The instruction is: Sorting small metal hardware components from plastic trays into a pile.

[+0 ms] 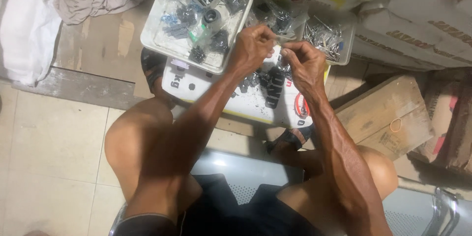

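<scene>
Between the two hands, just above the white sack, a very small piece of hardware is being handled. The left hand has its fingers curled and pinched together, and the right hand meets it fingertip to fingertip, also pinched. I cannot tell exactly what the small piece is (a screw or a little clear bag, it is too small to see), but both hands seem closed on it.

Directly under the hands, some dark screws and bolts lie scattered on the white sack. Beyond the left hand stands a white plastic tray full of small bags of hardware. Beyond the right hand is a smaller clear container of nails.

To my judgement the step in hand is sorting or picking apart small fasteners. The next move would call for a fine grip and for keeping the piece over the sack, so that it does not drop to the tiled floor.
</scene>
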